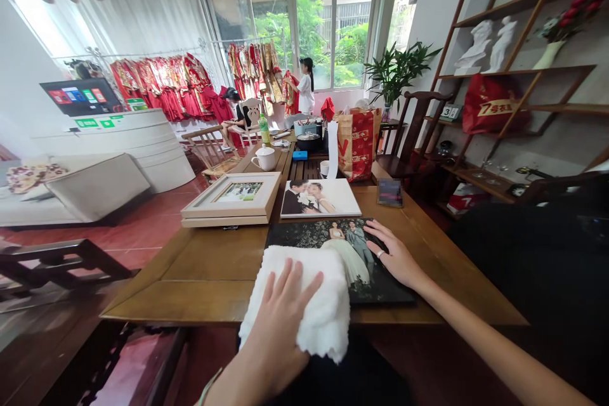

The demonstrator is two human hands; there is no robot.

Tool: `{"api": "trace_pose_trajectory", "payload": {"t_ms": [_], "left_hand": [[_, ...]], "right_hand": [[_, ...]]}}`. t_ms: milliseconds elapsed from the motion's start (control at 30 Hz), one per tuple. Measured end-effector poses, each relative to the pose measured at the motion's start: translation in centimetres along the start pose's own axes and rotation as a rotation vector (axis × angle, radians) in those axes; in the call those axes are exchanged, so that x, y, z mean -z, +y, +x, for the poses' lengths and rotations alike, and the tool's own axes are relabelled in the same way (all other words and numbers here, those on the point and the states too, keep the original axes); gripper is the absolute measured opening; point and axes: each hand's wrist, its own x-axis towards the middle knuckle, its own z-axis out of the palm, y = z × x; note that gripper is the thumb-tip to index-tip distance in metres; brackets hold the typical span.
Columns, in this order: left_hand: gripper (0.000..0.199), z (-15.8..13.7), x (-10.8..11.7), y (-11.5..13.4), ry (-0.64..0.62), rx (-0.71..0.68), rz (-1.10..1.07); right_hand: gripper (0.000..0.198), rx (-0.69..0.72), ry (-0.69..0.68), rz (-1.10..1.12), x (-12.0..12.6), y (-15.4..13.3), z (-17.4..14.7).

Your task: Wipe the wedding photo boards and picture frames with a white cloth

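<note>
A dark wedding photo panel (304,231) lies flat at the near edge of the wooden table, showing a couple in a white gown and grey suit. Over its left part is spread a white cloth (328,311), hanging past the table's edge. My left hand (280,323) rests flat on top of the cloth with fingers spread. My right hand (392,254), wearing a ring, touches the panel's right side with its fingers stretched out. Just beyond lie a lighter wedding photo panel (342,196) and, to its left, stacked pale wooden picture frames (202,208).
On the table (190,273) stand a white lidded cup (264,157), a small dark plaque (390,193), a blue box (299,155) and a red-and-tan paper bag (356,143). A dark wooden chair (412,133) is at the right. Two people are farther back near red garments (162,85).
</note>
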Motion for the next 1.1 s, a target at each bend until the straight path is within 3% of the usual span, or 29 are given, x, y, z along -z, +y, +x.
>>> {"api": "trace_pose_trajectory", "payload": {"t_ms": [100, 233, 367, 467, 700, 800, 933, 1100], "left_hand": [[0.089, 1.8, 0.1, -0.1, 0.08, 0.013, 0.018], [0.075, 7.6, 1.0, -1.4, 0.208, 0.057, 0.071], [0.058, 11.2, 1.9, -2.3, 0.214, 0.033, 0.067], [0.061, 9.8, 2.0, -1.8, 0.158, 0.004, 0.059], [0.104, -0.2, 0.9, 0.8, -0.125, 0.107, 0.091], [0.097, -0.9, 0.6, -0.2, -0.067, 0.036, 0.074], [0.076, 3.4, 0.5, -2.6, 0.135, -0.013, 0.081], [0.063, 9.8, 1.3, -3.6, 0.204, 0.028, 0.122]], "right_hand": [[0.039, -0.008, -0.009, -0.004, -0.1, 0.3, 0.0], [0.039, -0.002, -0.01, 0.022, -0.1, 0.4, -0.1], [0.04, 0.004, -0.004, 0.035, -0.2, 0.3, -0.1], [0.039, -0.004, 0.022, 0.038, -0.3, 0.3, -0.1], [0.04, -0.021, 0.008, 0.039, -0.4, 0.2, 0.0], [0.04, 0.003, -0.005, 0.015, -0.3, 0.2, 0.0], [0.041, 0.002, -0.02, -0.015, 0.0, 0.1, 0.0], [0.041, 0.006, -0.029, -0.036, 0.2, -0.2, 0.0]]}}
